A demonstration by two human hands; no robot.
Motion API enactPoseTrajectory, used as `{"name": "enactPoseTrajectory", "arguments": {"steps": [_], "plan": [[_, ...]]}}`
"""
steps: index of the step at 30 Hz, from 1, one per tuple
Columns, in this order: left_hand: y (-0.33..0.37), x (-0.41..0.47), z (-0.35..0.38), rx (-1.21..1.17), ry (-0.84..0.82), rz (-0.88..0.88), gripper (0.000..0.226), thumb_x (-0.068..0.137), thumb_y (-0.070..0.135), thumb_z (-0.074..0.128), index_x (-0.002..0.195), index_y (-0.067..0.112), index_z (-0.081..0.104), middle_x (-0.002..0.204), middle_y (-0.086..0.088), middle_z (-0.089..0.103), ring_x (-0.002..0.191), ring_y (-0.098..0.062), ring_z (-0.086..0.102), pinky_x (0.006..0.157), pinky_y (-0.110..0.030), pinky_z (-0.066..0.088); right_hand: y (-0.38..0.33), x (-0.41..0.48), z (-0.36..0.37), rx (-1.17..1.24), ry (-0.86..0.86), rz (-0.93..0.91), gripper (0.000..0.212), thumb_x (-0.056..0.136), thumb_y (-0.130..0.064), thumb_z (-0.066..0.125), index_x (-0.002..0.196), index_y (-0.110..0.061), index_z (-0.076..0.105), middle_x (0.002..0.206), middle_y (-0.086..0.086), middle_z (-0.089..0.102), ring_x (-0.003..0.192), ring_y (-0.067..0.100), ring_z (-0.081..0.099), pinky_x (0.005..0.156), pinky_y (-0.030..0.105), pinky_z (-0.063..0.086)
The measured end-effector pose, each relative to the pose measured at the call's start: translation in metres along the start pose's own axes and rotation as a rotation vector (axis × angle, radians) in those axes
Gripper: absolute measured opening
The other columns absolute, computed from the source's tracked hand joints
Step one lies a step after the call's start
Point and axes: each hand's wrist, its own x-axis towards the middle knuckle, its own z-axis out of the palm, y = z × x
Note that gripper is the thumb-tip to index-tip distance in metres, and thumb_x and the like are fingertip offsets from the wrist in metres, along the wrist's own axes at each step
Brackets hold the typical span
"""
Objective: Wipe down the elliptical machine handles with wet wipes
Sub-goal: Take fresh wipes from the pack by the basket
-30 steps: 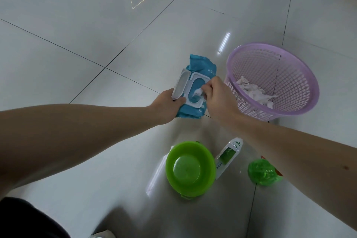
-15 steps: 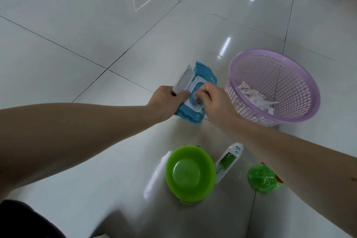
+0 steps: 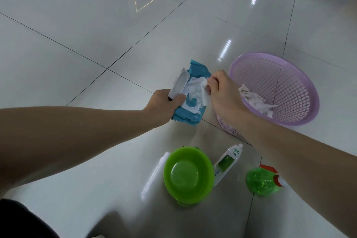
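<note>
A blue pack of wet wipes (image 3: 186,115) with a white flip lid (image 3: 179,85) standing open is held above the tiled floor. My left hand (image 3: 164,103) grips the pack at its near left edge. My right hand (image 3: 222,91) pinches a white wet wipe (image 3: 199,89) that sticks out of the pack's opening and is partly drawn out. No elliptical machine shows in the head view.
A purple mesh basket (image 3: 301,87) with crumpled used wipes stands on the floor right of the pack. Nearer to me lie a green plastic bowl (image 3: 188,175), a white and green tube (image 3: 227,163) and a green bottle (image 3: 260,180) with an orange cap.
My right hand went from reaching into the pack's opening to pulling a wipe up and out of it. The left hand kept its hold on the pack.
</note>
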Motion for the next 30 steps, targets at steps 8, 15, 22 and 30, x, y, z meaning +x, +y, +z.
{"name": "enactPoseTrajectory", "arguments": {"steps": [8, 15, 22, 30], "plan": [[0.002, 0.001, 0.000, -0.041, -0.023, -0.004, 0.023, 0.099, 0.033, 0.062, 0.092, 0.011, 0.067, 0.078, -0.003, 0.065, 0.062, -0.013, 0.057, 0.048, -0.018, 0.046, 0.005, 0.001, 0.002, 0.068, -0.006, 0.086, 0.024, 0.091, -0.011, 0.074, 0.108, -0.022, 0.062, 0.093, -0.005, 0.065, 0.080, 0.007, 0.061, 0.072, 0.022, 0.054], [0.001, 0.003, -0.002, -0.060, -0.033, -0.045, 0.025, 0.099, 0.037, 0.060, 0.097, 0.013, 0.067, 0.081, -0.004, 0.066, 0.064, -0.015, 0.057, 0.051, -0.023, 0.046, -0.002, 0.016, -0.010, 0.314, 0.134, 0.175, 0.006, 0.091, -0.012, 0.066, 0.095, -0.017, 0.065, 0.086, -0.003, 0.062, 0.079, 0.012, 0.056, 0.075, 0.032, 0.048], [0.003, 0.007, -0.002, -0.086, -0.041, 0.013, 0.025, 0.099, 0.038, 0.063, 0.103, 0.014, 0.068, 0.093, -0.008, 0.074, 0.074, -0.018, 0.068, 0.061, -0.024, 0.057, 0.003, 0.008, -0.006, 0.225, 0.044, 0.152, 0.014, 0.089, -0.018, 0.074, 0.085, -0.010, 0.062, 0.080, -0.001, 0.059, 0.075, 0.014, 0.055, 0.070, 0.035, 0.052], [-0.001, 0.006, -0.019, 0.031, -0.238, -0.032, 0.024, 0.089, 0.034, 0.079, 0.086, 0.015, 0.064, 0.064, 0.005, 0.058, 0.047, -0.005, 0.049, 0.045, -0.020, 0.040, 0.005, 0.004, -0.005, -0.005, 0.026, 0.125, 0.026, 0.083, -0.025, 0.081, 0.087, -0.009, 0.062, 0.073, -0.005, 0.055, 0.062, 0.009, 0.047, 0.059, 0.025, 0.041]]}}
